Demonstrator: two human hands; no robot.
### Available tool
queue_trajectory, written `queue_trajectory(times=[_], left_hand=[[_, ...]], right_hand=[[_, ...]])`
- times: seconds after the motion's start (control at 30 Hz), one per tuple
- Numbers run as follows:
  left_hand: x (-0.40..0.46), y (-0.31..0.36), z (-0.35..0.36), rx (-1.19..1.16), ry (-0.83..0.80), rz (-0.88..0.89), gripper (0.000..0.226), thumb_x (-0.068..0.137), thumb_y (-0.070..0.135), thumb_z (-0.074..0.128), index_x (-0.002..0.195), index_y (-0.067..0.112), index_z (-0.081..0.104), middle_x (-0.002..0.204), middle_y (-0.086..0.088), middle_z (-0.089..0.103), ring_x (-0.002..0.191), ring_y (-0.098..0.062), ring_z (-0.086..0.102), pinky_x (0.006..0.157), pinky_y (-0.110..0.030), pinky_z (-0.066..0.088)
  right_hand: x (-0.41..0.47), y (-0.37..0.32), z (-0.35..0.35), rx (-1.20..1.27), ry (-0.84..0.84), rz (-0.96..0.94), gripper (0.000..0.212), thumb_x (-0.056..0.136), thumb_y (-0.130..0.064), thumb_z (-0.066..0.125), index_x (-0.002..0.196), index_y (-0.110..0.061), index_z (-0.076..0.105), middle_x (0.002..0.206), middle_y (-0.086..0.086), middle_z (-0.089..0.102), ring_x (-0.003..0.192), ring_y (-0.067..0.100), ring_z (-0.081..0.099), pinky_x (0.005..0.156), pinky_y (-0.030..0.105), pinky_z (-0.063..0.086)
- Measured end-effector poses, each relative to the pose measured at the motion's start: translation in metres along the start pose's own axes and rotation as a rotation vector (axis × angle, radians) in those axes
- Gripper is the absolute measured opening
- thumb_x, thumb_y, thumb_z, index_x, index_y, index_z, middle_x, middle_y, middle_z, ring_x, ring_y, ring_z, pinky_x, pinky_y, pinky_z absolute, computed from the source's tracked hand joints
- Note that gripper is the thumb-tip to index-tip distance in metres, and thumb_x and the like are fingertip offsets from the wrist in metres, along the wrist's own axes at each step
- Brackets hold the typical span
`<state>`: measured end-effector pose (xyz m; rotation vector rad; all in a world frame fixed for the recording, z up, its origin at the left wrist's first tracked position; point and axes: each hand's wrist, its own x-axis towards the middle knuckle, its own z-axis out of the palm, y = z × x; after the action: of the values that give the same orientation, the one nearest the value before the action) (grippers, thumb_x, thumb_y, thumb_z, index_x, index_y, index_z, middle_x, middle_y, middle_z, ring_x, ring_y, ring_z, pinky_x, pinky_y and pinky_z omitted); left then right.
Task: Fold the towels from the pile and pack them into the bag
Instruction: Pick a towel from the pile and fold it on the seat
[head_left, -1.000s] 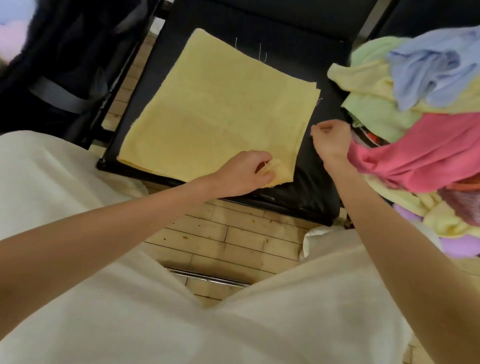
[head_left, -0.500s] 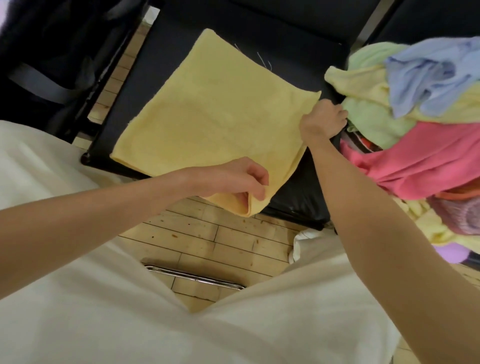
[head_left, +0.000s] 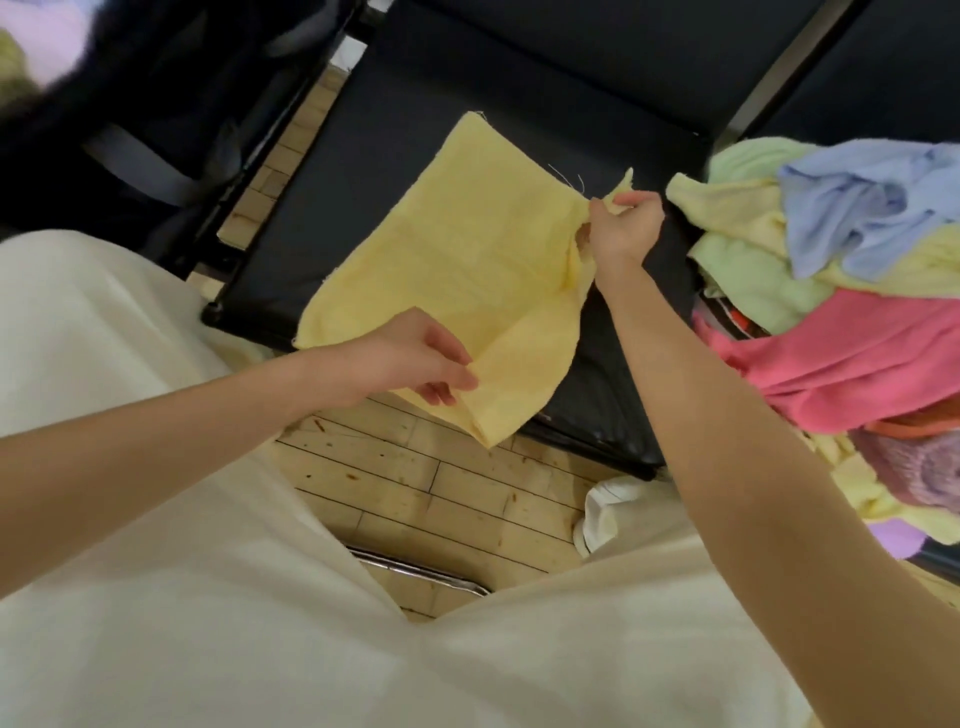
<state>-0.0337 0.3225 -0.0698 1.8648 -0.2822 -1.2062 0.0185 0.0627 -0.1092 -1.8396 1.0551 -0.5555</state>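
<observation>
Fingers (head_left: 457, 382) of left hand and right hand (head_left: 623, 228) each pinched on yellow towel (head_left: 467, 249) corners.

Both bare arms reached forward from the near edge, forearms angled toward each other. The left hand (head_left: 415, 358) was held palm-down at centre, thumb and fingertips pinched together, wrist nearly straight. The right hand (head_left: 626, 226) was extended farther away and to the right, raised higher, its fingers curled into a closed grip with the knuckles turned outward and the wrist slightly bent.
</observation>
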Motion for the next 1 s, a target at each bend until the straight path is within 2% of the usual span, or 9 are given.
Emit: queue_trajectory(times=[0.1, 0.27, 0.37, 0.47, 0.53, 0.6, 0.67, 0.87, 1.0], left_hand=[[-0.018, -0.009, -0.030, -0.028, 0.110, -0.007, 0.022, 0.078, 0.011, 0.076, 0.098, 0.003, 0.071, 0.079, -0.006, 0.071, 0.062, -0.008, 0.067, 0.063, -0.019, 0.056], [-0.038, -0.018, -0.073, -0.062, 0.260, -0.048, 0.010, 0.076, 0.009, 0.077, 0.083, 0.005, 0.072, 0.071, -0.003, 0.068, 0.056, -0.008, 0.065, 0.057, -0.018, 0.053], [-0.041, -0.023, -0.090, -0.003, 0.369, -0.063, 0.004, 0.079, 0.010, 0.075, 0.080, 0.009, 0.071, 0.072, -0.004, 0.068, 0.060, -0.010, 0.064, 0.056, -0.019, 0.052], [-0.041, -0.031, -0.100, 0.225, 0.423, -0.038, 0.004, 0.084, 0.015, 0.070, 0.080, 0.016, 0.071, 0.076, -0.003, 0.070, 0.072, -0.012, 0.064, 0.069, -0.026, 0.054], [-0.042, -0.037, -0.104, 0.433, 0.456, -0.029, 0.008, 0.087, 0.017, 0.065, 0.086, 0.016, 0.073, 0.082, 0.000, 0.070, 0.081, -0.012, 0.064, 0.080, -0.032, 0.054], [-0.041, -0.044, -0.105, 0.577, 0.537, -0.001, 0.012, 0.089, 0.015, 0.060, 0.092, 0.014, 0.072, 0.088, 0.000, 0.070, 0.086, -0.017, 0.064, 0.081, -0.036, 0.054], [-0.040, -0.045, -0.104, 0.658, 0.603, 0.068, 0.015, 0.089, 0.014, 0.058, 0.099, 0.012, 0.069, 0.093, -0.002, 0.068, 0.087, -0.020, 0.062, 0.081, -0.038, 0.054], [-0.031, -0.042, -0.087, 0.904, 0.381, 0.379, 0.027, 0.094, 0.022, 0.055, 0.119, 0.017, 0.062, 0.125, 0.003, 0.055, 0.115, -0.015, 0.051, 0.095, -0.032, 0.045], [-0.022, -0.046, -0.076, 1.058, 0.261, 0.465, 0.024, 0.096, 0.019, 0.050, 0.114, 0.014, 0.065, 0.125, 0.002, 0.057, 0.111, -0.015, 0.055, 0.090, -0.028, 0.045]], right_hand=[[-0.008, -0.021, 0.038, 0.079, -0.021, -0.035, 0.024, 0.083, -0.008, 0.068, 0.093, -0.013, 0.047, 0.088, -0.009, 0.047, 0.094, 0.015, 0.058, 0.086, 0.027, 0.052], [-0.016, -0.058, 0.093, 0.016, -0.086, -0.113, 0.020, 0.087, -0.004, 0.062, 0.092, -0.012, 0.044, 0.080, -0.014, 0.042, 0.085, 0.008, 0.050, 0.076, 0.012, 0.041], [-0.019, -0.063, 0.118, -0.039, -0.105, -0.117, 0.017, 0.088, -0.002, 0.059, 0.094, -0.010, 0.046, 0.078, -0.015, 0.039, 0.079, 0.006, 0.047, 0.076, 0.016, 0.046], [-0.025, -0.061, 0.135, -0.090, -0.142, -0.083, 0.015, 0.090, -0.005, 0.058, 0.101, -0.008, 0.049, 0.078, -0.015, 0.038, 0.083, 0.010, 0.053, 0.081, 0.017, 0.047], [-0.030, -0.057, 0.141, -0.059, -0.161, -0.072, 0.017, 0.089, -0.008, 0.061, 0.095, -0.011, 0.045, 0.078, -0.012, 0.044, 0.086, 0.020, 0.063, 0.082, 0.033, 0.054], [-0.037, -0.051, 0.141, -0.041, -0.176, -0.064, 0.018, 0.089, -0.012, 0.061, 0.092, -0.014, 0.044, 0.076, -0.006, 0.051, 0.080, 0.024, 0.066, 0.077, 0.041, 0.056], [-0.051, -0.044, 0.132, -0.044, -0.198, -0.086, 0.015, 0.089, -0.013, 0.061, 0.091, -0.016, 0.046, 0.074, -0.006, 0.053, 0.078, 0.021, 0.065, 0.076, 0.041, 0.056], [-0.117, -0.017, 0.060, -0.188, -0.438, -0.284, 0.004, 0.088, -0.010, 0.059, 0.091, -0.012, 0.058, 0.085, -0.005, 0.058, 0.082, 0.009, 0.056, 0.072, 0.021, 0.048], [-0.164, 0.000, 0.000, -0.323, -0.617, -0.514, 0.008, 0.085, -0.012, 0.063, 0.088, -0.017, 0.058, 0.091, -0.003, 0.059, 0.080, 0.008, 0.056, 0.071, 0.017, 0.046]])
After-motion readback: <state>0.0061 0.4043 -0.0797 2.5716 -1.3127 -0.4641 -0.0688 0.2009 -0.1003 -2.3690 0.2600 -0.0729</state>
